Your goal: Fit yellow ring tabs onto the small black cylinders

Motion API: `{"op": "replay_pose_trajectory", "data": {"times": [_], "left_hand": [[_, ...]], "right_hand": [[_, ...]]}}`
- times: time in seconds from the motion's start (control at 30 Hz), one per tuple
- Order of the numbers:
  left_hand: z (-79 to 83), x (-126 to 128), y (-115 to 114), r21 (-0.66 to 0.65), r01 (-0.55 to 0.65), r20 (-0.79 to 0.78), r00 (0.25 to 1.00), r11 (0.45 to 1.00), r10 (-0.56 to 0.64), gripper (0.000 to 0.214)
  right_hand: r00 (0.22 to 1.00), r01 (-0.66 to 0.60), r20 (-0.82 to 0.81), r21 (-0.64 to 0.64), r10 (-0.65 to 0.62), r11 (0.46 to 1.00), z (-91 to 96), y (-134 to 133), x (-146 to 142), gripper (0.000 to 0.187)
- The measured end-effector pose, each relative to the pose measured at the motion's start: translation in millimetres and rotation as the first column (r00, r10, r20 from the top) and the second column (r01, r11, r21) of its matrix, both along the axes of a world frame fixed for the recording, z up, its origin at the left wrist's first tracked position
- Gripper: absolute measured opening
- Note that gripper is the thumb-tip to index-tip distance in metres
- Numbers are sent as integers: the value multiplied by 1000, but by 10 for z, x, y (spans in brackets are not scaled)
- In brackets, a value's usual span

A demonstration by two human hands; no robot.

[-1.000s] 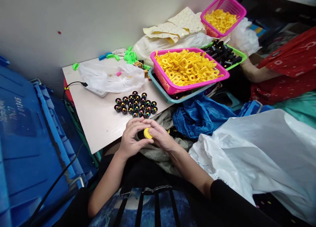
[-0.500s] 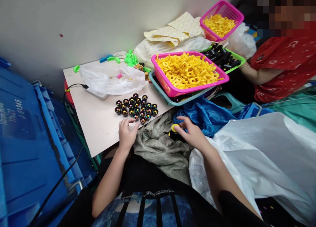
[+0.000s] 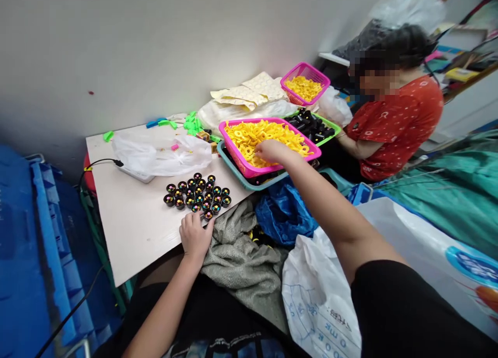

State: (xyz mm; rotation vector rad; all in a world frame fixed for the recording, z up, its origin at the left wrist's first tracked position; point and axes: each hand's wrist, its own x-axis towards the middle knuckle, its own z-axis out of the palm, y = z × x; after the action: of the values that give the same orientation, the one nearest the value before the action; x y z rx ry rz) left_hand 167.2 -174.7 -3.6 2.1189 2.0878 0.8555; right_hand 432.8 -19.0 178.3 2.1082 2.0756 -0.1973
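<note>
My right hand point(image 3: 271, 152) reaches into a pink basket point(image 3: 249, 170) heaped with yellow plastic ring pieces point(image 3: 286, 137). Its fingers are bent together among the pieces, and whatever they may hold is hidden. My left hand point(image 3: 195, 236) rests at the table's front edge, thumb apart from the fingers, beside the nearest of several small black cups point(image 3: 207, 214). These cups stand in a cluster and have coloured bits inside. Below the edge, a grey woven sack point(image 3: 241, 264) lies by my lap, with black and yellow pieces in its opening.
A teal basket point(image 3: 254, 186) sits under the pink one. Behind are a green basket point(image 3: 332, 132) of black parts and another pink basket point(image 3: 305, 67). A clear plastic bag point(image 3: 155, 158) covers part of the white table point(image 3: 136, 233). A co-worker in red point(image 3: 404, 122) sits right.
My right hand has gone from above the sack, where it held a yellow disc, up into the pink basket; the disc is out of sight. My left hand stays by the cups. The view has shifted right.
</note>
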Motion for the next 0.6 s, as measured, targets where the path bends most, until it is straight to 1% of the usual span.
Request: {"op": "replay_pose_trajectory", "data": {"times": [0.07, 0.17, 0.23, 0.27, 0.3, 0.33, 0.4, 0.47, 0.53, 0.6], "left_hand": [[4, -9, 0, 12, 5, 22, 1000, 1000, -6, 31], [62, -51, -37, 81, 27, 115, 993, 996, -36, 30], [138, -88, -79, 146, 60, 232, 968, 987, -94, 28], [184, -104, -103, 162, 84, 315, 940, 983, -132, 27], [232, -118, -128, 159, 117, 408, 896, 980, -174, 26], [281, -129, -152, 140, 162, 501, 839, 977, -211, 26], [374, -142, -199, 85, 261, 652, 715, 962, -252, 28], [451, -145, -242, 61, 346, 722, 632, 936, -280, 29], [508, -149, -279, 80, 404, 743, 585, 911, -324, 31], [547, -160, -310, 101, 446, 755, 548, 889, -360, 33]], "right_hand": [[999, 53, 11, -10, -53, 999, -102, 125, -59, 30], [996, 84, -7, 36, -84, 996, -166, 129, -64, 27], [987, 113, -128, 112, -98, 987, -141, 56, -7, 22], [968, 140, -232, 172, -98, 975, -115, 4, 26, 19], [930, 173, -359, 240, -78, 955, -83, -58, 54, 17], [871, 208, -489, 306, -34, 929, -51, -131, 70, 14], [711, 267, -695, 401, 101, 876, -3, -310, 45, 10], [532, 307, -820, 420, 213, 854, 8, -531, -66, 7], [368, 317, -898, 367, 243, 875, -25, -785, -245, 7], [217, 251, -950, 275, 223, 928, -92, -1049, -452, 16]]}}
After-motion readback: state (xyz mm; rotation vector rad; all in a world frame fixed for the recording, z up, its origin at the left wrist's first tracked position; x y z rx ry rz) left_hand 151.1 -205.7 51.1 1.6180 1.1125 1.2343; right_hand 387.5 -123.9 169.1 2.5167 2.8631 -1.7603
